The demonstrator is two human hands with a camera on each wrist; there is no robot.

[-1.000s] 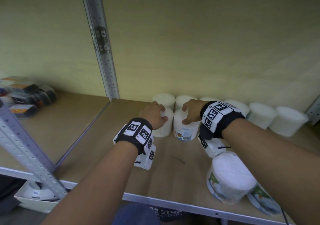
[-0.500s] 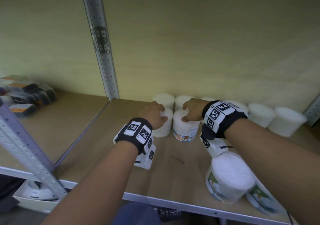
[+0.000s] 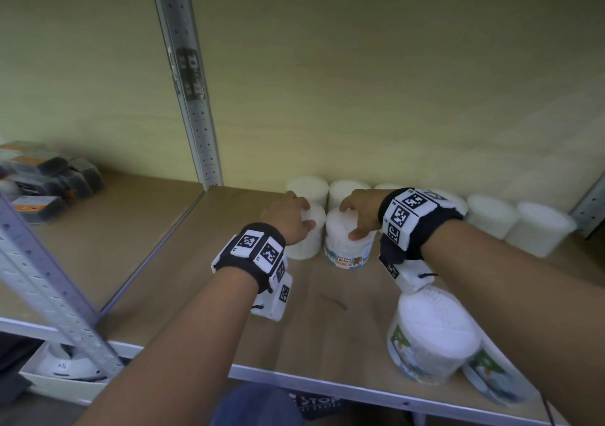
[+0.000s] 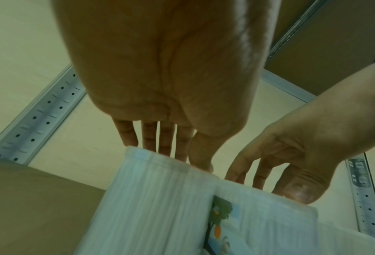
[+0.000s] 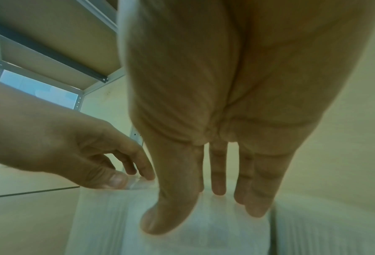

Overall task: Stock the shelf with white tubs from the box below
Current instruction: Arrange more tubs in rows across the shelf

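Note:
Two white tubs stand side by side on the wooden shelf (image 3: 327, 327), just in front of a back row of tubs (image 3: 347, 190). My left hand (image 3: 291, 216) grips the plain left tub (image 3: 307, 239) from above, fingers over its top. My right hand (image 3: 357, 209) grips the labelled cotton-buds tub (image 3: 347, 249) from above, thumb on its front rim. The left wrist view shows my left hand (image 4: 171, 146) with its fingers on the rim of the left tub (image 4: 156, 198). In the right wrist view my right hand (image 5: 215, 189) spans the lid of the labelled tub (image 5: 193, 238).
More white tubs (image 3: 540, 229) line the back wall to the right. A labelled tub (image 3: 432, 330) stands near the front edge with another (image 3: 491, 379) beside it. A metal upright (image 3: 193, 98) bounds the bay on the left; dark packets (image 3: 49, 176) lie beyond it. A white tray (image 3: 59, 370) sits below.
Almost nothing has moved. Both hands stay on top of their tubs, and the right hand has shifted slightly on its lid.

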